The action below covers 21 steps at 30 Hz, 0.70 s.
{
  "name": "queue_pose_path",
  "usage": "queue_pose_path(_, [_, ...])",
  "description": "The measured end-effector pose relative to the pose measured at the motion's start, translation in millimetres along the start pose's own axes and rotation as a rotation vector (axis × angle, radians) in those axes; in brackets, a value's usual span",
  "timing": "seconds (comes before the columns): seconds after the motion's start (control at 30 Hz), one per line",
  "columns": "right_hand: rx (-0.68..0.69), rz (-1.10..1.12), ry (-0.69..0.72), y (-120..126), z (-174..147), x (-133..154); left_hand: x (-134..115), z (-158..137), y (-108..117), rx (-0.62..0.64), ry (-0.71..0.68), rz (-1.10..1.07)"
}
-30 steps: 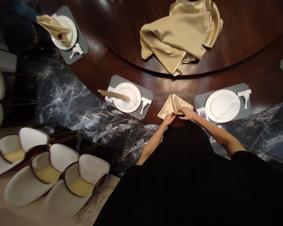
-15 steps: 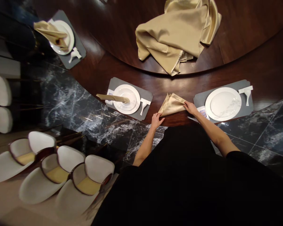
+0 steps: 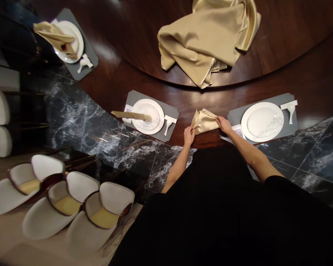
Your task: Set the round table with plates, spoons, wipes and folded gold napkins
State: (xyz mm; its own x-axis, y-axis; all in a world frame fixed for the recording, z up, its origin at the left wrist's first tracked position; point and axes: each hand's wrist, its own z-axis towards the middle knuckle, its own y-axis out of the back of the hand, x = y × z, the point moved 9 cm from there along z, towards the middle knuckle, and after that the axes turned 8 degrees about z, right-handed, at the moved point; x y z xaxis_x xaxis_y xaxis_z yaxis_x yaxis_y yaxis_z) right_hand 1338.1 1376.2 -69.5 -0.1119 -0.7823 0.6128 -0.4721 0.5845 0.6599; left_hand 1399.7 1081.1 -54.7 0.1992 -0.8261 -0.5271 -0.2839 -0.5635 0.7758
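Observation:
A gold satin napkin (image 3: 206, 122), partly folded, lies on the dark wooden table between two place settings. At its left corner my left hand (image 3: 189, 135) pinches the cloth, fingers closed on the edge. My right hand (image 3: 224, 125) grips the opposite, right-hand edge of the same napkin, with the thumb and fingers together. To the left is a white plate (image 3: 157, 117) with a rolled gold napkin (image 3: 130, 115) standing out of it. On the right, nearest my right forearm, sits another white plate (image 3: 263, 122) with no napkin on it.
A heap of gold cloths (image 3: 205, 37) lies on the raised round turntable (image 3: 138, 44). White spoons (image 3: 169, 123) rest beside the plates on grey placemats (image 3: 130, 96). A third setting with a folded napkin (image 3: 55, 35) is at upper left. Several white chairs (image 3: 113, 199) stand at lower left.
My left hand has moved right and slightly up, folding the napkin's left corner inward, so the napkin is narrower. My right hand stays at the right edge.

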Motion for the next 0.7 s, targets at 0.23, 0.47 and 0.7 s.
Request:
queue_pose_path(0.23, [0.012, -0.035, -0.08, 2, 2, -1, 1, 2, 3, -0.079, 0.125, 0.106])
queue_pose_path(0.47, [-0.038, -0.065, -0.128, 6, 19, 12, -3, 37, -18, -0.028, 0.204, 0.086])
queue_pose_path(0.7, [-0.022, 0.111, -0.363, 3, 37, 15, -9, 66, -23, -0.03, 0.233, 0.031])
